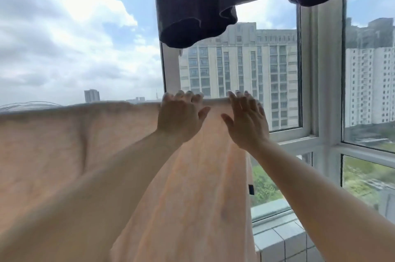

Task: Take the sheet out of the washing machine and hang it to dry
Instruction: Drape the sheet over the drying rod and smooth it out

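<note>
I'm at the hanging step: the pink sheet (192, 176) is draped over the line by the window, my left hand (178, 115) and right hand (245, 119) flat-fingered on its top fold (gripping nothing). Next, smooth it sideways.

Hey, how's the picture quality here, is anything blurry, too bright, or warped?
Head view: strong backlight from the window, with bright sky and clouds; the peach sheet is smeared soft on its left part; left hand and right hand look slightly blurred at the fingertips; the dark garment overhead shows little detail; the window frames bow and lean from the wide-angle lens.
</note>
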